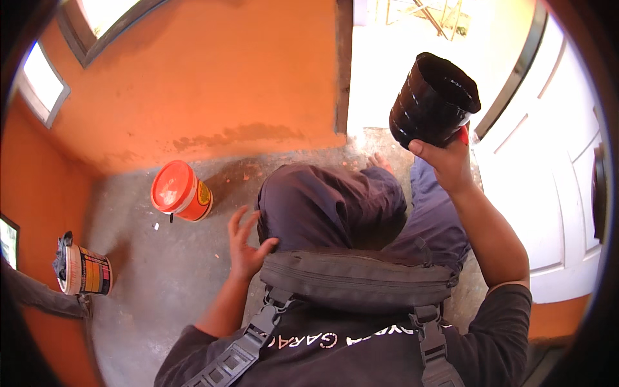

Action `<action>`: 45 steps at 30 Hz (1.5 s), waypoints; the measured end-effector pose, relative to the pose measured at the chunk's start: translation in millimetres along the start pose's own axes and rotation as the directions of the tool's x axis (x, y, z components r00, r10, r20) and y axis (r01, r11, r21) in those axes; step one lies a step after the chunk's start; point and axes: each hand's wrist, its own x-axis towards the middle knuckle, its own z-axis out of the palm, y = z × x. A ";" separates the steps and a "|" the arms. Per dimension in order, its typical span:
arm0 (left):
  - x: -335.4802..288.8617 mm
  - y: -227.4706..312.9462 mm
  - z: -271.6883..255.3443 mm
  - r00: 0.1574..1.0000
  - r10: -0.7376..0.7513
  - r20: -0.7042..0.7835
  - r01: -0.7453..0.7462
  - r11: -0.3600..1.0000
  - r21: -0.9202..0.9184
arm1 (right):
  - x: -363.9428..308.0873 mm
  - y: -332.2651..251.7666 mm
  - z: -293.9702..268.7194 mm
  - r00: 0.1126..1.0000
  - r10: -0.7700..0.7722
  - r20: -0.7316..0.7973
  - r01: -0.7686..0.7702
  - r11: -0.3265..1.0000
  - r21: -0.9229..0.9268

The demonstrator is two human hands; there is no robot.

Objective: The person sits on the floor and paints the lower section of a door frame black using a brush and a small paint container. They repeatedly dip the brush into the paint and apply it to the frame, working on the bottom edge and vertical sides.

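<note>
Head view: at upper right, we are gripping a black open-topped container [419, 106] with our right hand [449, 161]; it is leaning rightward. We are not seeing what it holds; a loosening grip could be letting it slip, spilling any contents. Left of centre, our left hand [246, 250] is hanging empty, spread beside the knee [293, 200].

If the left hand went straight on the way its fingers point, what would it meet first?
Probably the orange wall: the left hand points up the picture, over the floor, close beside the knee, with the red bucket off to the left. Depth is unclear, so it might brush the knee first.
</note>
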 end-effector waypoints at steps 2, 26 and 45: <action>20.6 16.9 0.5 0.964 0.221 0.149 -0.227 0.973 0.029 | -15.0 2.3 -6.3 0.999 0.008 -0.032 -0.006 0.998 0.067; 67.6 208.4 232.4 0.166 0.666 0.727 -0.243 0.742 -0.624 | -87.8 -15.6 -58.6 0.977 -0.015 -0.213 0.032 0.996 0.079; 29.3 201.5 228.1 -0.356 0.630 0.690 0.348 0.775 -0.528 | -54.7 -15.7 -2.0 0.996 -0.003 -0.091 0.006 1.000 0.029</action>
